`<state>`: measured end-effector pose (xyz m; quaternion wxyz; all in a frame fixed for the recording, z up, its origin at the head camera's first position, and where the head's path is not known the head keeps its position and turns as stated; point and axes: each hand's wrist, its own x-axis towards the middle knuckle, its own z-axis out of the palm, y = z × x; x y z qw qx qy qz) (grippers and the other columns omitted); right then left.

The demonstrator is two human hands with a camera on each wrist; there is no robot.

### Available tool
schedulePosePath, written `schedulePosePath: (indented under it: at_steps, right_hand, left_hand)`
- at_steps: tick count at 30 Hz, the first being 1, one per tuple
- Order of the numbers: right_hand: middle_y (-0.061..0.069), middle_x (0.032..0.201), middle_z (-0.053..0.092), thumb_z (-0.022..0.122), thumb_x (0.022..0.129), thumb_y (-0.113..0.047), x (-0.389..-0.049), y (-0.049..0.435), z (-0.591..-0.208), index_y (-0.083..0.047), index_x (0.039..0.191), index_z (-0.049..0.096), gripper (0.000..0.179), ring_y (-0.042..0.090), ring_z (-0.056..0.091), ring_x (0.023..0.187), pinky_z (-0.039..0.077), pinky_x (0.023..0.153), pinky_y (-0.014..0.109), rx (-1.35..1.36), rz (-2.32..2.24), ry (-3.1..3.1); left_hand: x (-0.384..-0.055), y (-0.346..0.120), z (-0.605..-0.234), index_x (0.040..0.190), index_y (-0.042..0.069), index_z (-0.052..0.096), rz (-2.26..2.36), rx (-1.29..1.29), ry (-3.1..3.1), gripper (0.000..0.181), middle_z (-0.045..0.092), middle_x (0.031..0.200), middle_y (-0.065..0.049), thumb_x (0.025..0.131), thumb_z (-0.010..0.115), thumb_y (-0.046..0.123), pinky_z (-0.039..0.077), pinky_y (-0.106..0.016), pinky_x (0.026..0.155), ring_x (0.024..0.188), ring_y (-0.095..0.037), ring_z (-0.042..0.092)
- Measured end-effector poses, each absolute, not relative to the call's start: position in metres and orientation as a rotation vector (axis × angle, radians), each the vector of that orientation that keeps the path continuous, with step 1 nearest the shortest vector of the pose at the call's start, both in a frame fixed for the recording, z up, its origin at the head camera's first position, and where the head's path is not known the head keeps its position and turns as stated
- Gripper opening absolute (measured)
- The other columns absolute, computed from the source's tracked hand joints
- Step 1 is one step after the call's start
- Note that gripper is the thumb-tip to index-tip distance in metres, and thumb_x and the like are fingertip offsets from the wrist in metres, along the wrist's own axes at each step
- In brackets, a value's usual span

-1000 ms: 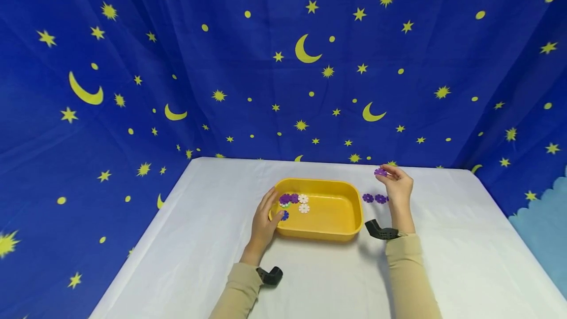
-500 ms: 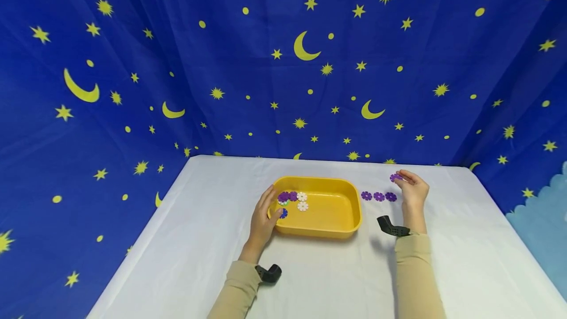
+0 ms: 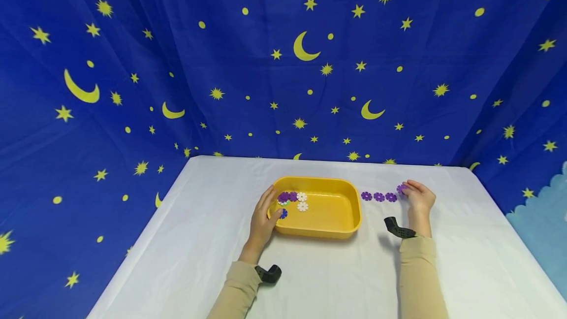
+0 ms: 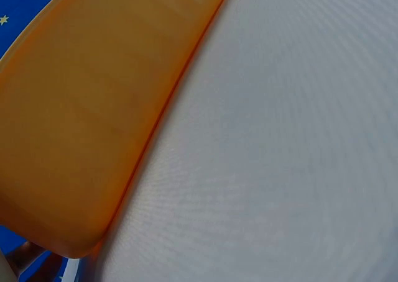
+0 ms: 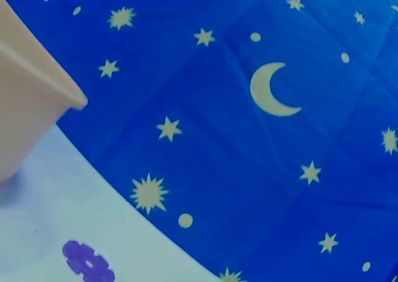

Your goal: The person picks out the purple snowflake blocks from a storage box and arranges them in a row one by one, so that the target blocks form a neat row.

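Two beige sleeves (image 3: 232,289) reach in from the bottom of the frame, each with a black wrist camera (image 3: 268,274) near its cuff, over the white surface (image 3: 336,279); left of centre, the left hand (image 3: 261,221) has its grip on the left end of the yellow tray (image 3: 319,234), thumb over the rim; inside that end lie purple discs (image 3: 293,197), white discs (image 3: 302,206) and a blue disc (image 3: 284,214), some overlapping.

Right of centre, the right hand (image 3: 420,199) pinches a purple flower piece (image 3: 400,189), tilted, just beside the right end of a row of three purple discs (image 3: 379,197); whether it touches the surface I cannot tell; the step in hand looks like adding a fourth to that row; the next move would seem to call for laying it flat in line, then loosening the grip without nudging its neighbour; behind everything, filling the upper frame, hangs a blue curtain (image 3: 248,63) with yellow moons and stars.
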<state>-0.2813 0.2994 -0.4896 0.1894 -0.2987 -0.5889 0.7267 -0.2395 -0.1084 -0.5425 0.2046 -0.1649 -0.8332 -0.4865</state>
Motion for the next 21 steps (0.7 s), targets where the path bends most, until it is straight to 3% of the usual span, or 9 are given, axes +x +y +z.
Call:
schedulePosePath:
  at_steps: [7, 10, 16, 21]
  right_hand:
    - [-0.007, 0.066, 0.069, 0.055, 0.078, 0.021, -0.281, 0.301, -0.499, 0.004, 0.104, 0.063, 0.032, 0.015, 0.070, 0.099, 0.052, 0.060, 0.009, -0.896, 1.975, -1.639]
    - [-0.011, 0.064, 0.066, 0.055, 0.079, 0.021, -0.281, 0.301, -0.502, 0.008, 0.114, 0.060, 0.037, 0.012, 0.070, 0.093, 0.052, 0.061, 0.008, -0.896, 1.965, -1.662]
    - [-0.023, 0.054, 0.056, 0.054, 0.081, 0.018, -0.283, 0.304, -0.511, 0.010, 0.124, 0.054, 0.044, -0.010, 0.059, 0.062, 0.049, 0.061, 0.005, -0.896, 1.935, -1.756]
    - [-0.024, 0.055, 0.054, 0.057, 0.083, 0.013, -0.282, 0.305, -0.514, 0.010, 0.125, 0.055, 0.042, -0.011, 0.056, 0.061, 0.051, 0.065, 0.006, -0.903, 1.891, -1.794]
  left_hand:
    - [-0.238, -0.108, -0.542, 0.140, 0.003, 0.045, -1.358, -0.462, -2.315, 0.060, 0.039, 0.151, -0.010, 0.088, 0.057, 0.030, 0.031, -0.054, 0.112, 0.135, -0.034, 0.041]
    - [-0.238, -0.108, -0.543, 0.140, 0.003, 0.045, -1.350, -0.466, -2.310, 0.059, 0.039, 0.151, -0.010, 0.088, 0.056, 0.030, 0.032, -0.054, 0.111, 0.135, -0.035, 0.041]
    - [-0.240, -0.108, -0.545, 0.141, 0.005, 0.045, -1.358, -0.455, -2.322, 0.059, 0.038, 0.152, -0.008, 0.089, 0.055, 0.031, 0.031, -0.054, 0.112, 0.137, -0.033, 0.040]
    - [-0.241, -0.108, -0.547, 0.141, 0.005, 0.045, -1.363, -0.443, -2.325, 0.059, 0.038, 0.152, -0.008, 0.088, 0.055, 0.030, 0.031, -0.055, 0.112, 0.137, -0.033, 0.039]
